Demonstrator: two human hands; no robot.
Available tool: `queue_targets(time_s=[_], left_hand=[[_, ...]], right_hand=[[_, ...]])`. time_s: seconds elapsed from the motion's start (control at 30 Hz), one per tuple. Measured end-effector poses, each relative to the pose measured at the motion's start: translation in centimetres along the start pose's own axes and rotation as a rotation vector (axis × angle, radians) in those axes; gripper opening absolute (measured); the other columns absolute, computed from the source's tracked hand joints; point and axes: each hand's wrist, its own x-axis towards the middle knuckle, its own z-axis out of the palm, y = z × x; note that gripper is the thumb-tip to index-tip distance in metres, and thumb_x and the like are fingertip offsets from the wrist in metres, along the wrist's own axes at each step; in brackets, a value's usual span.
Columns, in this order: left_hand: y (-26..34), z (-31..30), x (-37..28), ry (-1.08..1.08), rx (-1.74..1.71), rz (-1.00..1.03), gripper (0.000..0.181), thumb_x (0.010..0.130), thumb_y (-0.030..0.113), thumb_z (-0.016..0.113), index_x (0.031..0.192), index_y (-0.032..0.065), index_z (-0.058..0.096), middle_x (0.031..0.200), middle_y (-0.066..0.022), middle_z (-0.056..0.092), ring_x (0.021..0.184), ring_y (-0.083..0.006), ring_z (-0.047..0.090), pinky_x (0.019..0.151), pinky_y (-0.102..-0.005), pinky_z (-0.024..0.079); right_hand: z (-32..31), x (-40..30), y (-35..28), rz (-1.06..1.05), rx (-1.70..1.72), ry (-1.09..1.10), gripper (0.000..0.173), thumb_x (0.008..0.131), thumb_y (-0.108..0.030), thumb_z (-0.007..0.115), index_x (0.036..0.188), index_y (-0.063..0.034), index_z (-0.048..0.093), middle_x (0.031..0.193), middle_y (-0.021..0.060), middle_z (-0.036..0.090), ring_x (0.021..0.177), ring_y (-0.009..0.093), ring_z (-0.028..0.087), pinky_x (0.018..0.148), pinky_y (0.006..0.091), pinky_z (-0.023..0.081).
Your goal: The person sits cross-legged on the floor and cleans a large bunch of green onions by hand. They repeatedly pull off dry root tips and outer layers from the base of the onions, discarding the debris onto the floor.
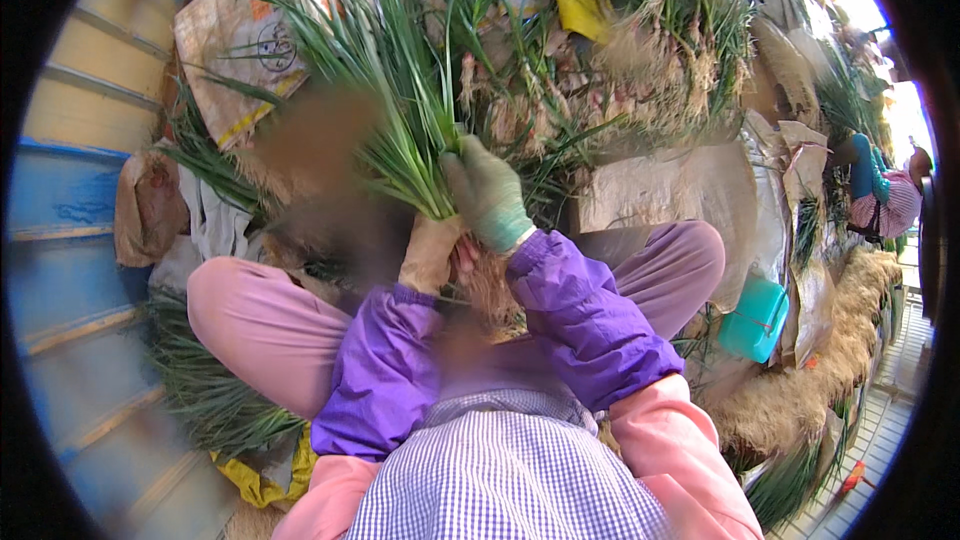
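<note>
A bunch of green onions with long leaves (409,112) is held upright before me, its pinkish bulbs and stringy roots pointing towards my lap. My right hand (487,195), in a pale green-and-white glove, grips the leaves from the right, just above the bulbs. Lower down, my left hand (431,251) wraps around the bunch on the left side; its fingers are partly hidden behind the stems. More green onions with pale roots (675,52) lie in a heap beyond my hands. Brown smudges blur part of the view left of the bunch.
A printed woven sack (240,52) lies at the upper left, beside a blue and tan ribbed wall (75,187). By my right knee are a cardboard piece (667,180) and a turquoise plastic container (754,319). Rows of rooted bunches (810,375) line the right. Another person (885,195) sits far right.
</note>
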Motion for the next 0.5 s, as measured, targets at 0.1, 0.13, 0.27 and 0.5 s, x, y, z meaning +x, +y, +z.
queue_targets(time_s=[0.1, 0.13, 0.27, 0.5], left_hand=[[0.3, 1.1, 0.0, 0.0, -0.017, -0.046, 0.008, 0.079, 0.009, 0.064, 0.079, 0.001, 0.061, 0.053, -0.0058, 0.057, 0.033, -0.0145, 0.048, 0.03, -0.0238, 0.037], [0.2, 1.2, 0.2, 0.003, -0.063, -0.061, 0.008, 0.079, 0.009, 0.064, 0.08, 0.0008, 0.061, 0.054, -0.0052, 0.057, 0.034, -0.0141, 0.048, 0.031, -0.0235, 0.037], [0.6, 1.0, 0.5, -0.044, -0.253, -0.061, 0.014, 0.078, 0.011, 0.066, 0.084, -0.0009, 0.063, 0.063, -0.0071, 0.06, 0.046, -0.0137, 0.055, 0.043, -0.0234, 0.045], [2.6, 1.9, -1.0, -0.508, -0.853, 0.052, 0.042, 0.086, 0.007, 0.056, 0.125, 0.0002, 0.042, 0.082, -0.0025, 0.054, 0.072, -0.0119, 0.056, 0.062, -0.0265, 0.05]], right_hand=[[0.7, 1.9, 2.3, 0.33, 0.459, -0.084, 0.019, 0.087, -0.019, 0.049, 0.083, -0.0013, 0.056, 0.062, 0.007, 0.053, 0.059, 0.022, 0.053, 0.056, 0.0336, 0.042], [0.7, 2.3, 2.8, 0.316, 0.541, -0.03, 0.02, 0.086, -0.019, 0.05, 0.08, -0.0015, 0.058, 0.06, 0.0044, 0.051, 0.054, 0.017, 0.049, 0.051, 0.0313, 0.039], [-1.5, 3.5, 2.5, 0.622, 1.137, -0.065, 0.022, 0.088, -0.023, 0.048, 0.072, -0.0089, 0.056, 0.05, -0.0045, 0.039, 0.042, 0.009, 0.035, 0.04, 0.0243, 0.029], [-3.2, 4.2, 9.0, 0.338, 0.566, -0.445, 0.024, 0.085, -0.031, 0.052, 0.084, -0.0098, 0.061, 0.06, 0.0023, 0.05, 0.052, 0.014, 0.044, 0.05, 0.0279, 0.035]])
